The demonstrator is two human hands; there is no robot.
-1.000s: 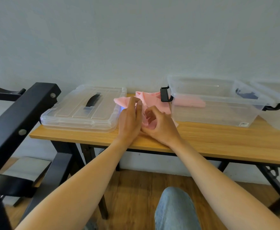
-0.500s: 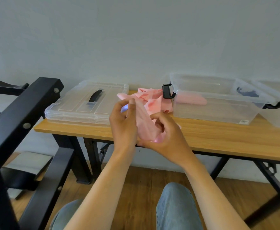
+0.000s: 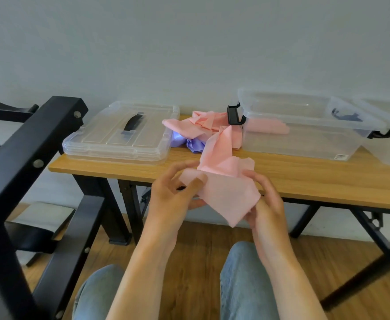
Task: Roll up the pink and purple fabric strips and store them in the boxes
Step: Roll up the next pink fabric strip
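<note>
Left hand (image 3: 173, 192) and right hand (image 3: 264, 199) both pinch the pink strip (image 3: 224, 181) off the table (image 3: 304, 176) edge; its far end trails to the open box (image 3: 304, 144).

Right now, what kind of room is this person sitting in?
Probably a plain workroom or spare room at home. There is a wooden table on black legs against a bare wall, clear plastic boxes on the table, and a wood floor.
</note>
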